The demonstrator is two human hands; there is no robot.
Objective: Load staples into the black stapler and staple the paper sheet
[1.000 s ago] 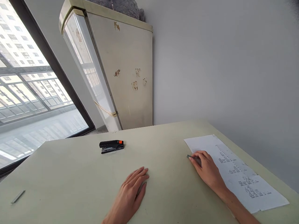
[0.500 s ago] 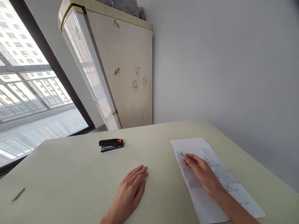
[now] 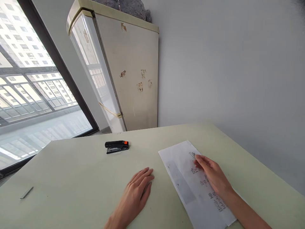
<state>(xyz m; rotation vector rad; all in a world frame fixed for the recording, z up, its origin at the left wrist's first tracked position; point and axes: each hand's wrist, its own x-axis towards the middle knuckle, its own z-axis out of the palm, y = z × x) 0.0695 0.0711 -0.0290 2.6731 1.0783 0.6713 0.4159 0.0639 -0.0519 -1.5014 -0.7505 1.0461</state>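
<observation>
On the pale green table, my left hand (image 3: 137, 190) lies palm down with its fingers stretched out, holding nothing. My right hand (image 3: 215, 176) is over the printed paper (image 3: 175, 190), thumb and fingers pinched together. A tiny greyish bit shows at those fingertips, too small to name. Lines of print run down the sheet beside and under the right hand. What looks like the edge of another sheet shows beneath the right forearm. Beyond my left hand stands a black stapler (image 3: 117, 147) with an orange patch, its jaw apart.
A small grey metallic strip, like a row of staples (image 3: 27, 192), lies at the table's left. Behind the table (image 3: 78, 178) stands a worn fridge (image 3: 133, 105) against a grey wall (image 3: 214, 70). A window (image 3: 40, 92) is at the left.
The paper has slid left and turned slightly, showing a different part of the print. My right hand has shifted a little right and up over it. My left hand stays in place.
</observation>
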